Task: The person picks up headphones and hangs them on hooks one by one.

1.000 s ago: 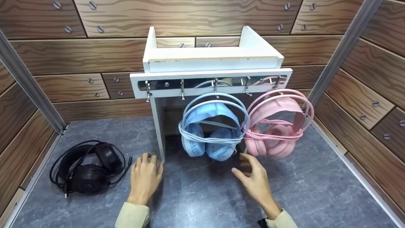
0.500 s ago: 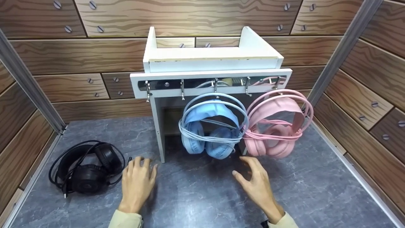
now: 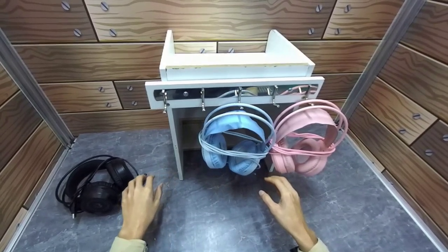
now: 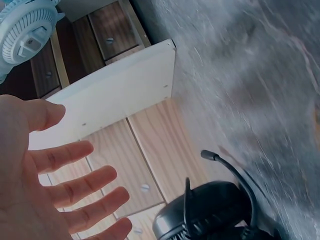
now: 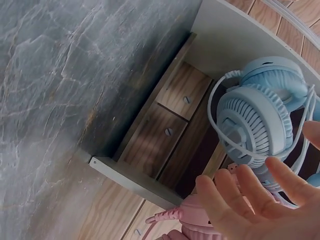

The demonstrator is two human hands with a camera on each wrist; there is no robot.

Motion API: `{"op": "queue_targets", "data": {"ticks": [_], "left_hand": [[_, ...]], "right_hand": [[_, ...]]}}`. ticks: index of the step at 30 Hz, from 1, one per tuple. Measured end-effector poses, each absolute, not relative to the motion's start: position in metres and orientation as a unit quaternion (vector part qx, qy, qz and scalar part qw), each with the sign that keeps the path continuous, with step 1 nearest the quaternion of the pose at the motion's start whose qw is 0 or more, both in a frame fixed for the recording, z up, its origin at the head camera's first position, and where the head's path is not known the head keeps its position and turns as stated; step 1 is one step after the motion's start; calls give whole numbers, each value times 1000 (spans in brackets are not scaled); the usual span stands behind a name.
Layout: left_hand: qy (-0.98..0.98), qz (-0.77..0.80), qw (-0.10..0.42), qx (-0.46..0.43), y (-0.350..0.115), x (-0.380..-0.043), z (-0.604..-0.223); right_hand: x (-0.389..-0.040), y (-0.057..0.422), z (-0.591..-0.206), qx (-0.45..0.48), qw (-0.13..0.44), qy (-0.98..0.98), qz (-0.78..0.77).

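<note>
My left hand (image 3: 140,206) is just right of the black headset (image 3: 99,197), its fingers apart and holding nothing in the left wrist view. That headset lies on the grey surface, with its microphone boom (image 4: 235,175) sticking out. My right hand (image 3: 286,206) is below the hanging headphones, fingers spread and thumb apart, with nothing in it. Blue headphones (image 3: 233,123) hang from the middle of the hook rail (image 3: 182,103), their cable wound around them. Beside them, pink headphones (image 3: 308,117) hang at the rail's right end, also wrapped in their cable.
The hook rail runs across the front of a white shelf unit (image 3: 220,57). Metal hooks (image 3: 202,99) at its left carry nothing. Wood-patterned panels (image 3: 224,19) surround the grey marbled surface (image 3: 210,224) at the back and sides.
My left hand has moved left, away from the shelf's left leg and toward the black headset. My right hand has drawn back slightly. The blue headphones have swung a little.
</note>
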State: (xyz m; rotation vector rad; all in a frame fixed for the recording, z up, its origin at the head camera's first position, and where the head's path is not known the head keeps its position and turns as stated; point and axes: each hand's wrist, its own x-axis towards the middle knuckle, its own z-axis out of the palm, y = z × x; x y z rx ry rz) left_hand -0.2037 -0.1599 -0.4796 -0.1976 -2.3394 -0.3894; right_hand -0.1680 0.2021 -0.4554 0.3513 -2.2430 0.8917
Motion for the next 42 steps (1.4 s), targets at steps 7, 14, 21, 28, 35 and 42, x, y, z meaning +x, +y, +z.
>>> {"op": "queue_targets", "data": {"ticks": [7,14,21,28,35,42], "left_hand": [[-903,-140,397,-80,-167,-206,-483],[-905,-137,395,-72,-173,-206,-486],[-905,-145,396,-59,-180,-207,-488],[-908,-160,384,-43,-182,-208,-486],[-900,-167,402,-24,-185,-205,-486],[-892,-168,419,-7,-191,-202,-485]], "right_hand": [[-169,198,-453,143,341,-856,361],[-171,194,-452,158,342,-847,375],[-171,193,-451,159,336,-843,389],[-170,191,-451,155,329,-844,395],[-169,190,-450,155,321,-843,403],[-168,186,-446,135,297,-849,417]]}}
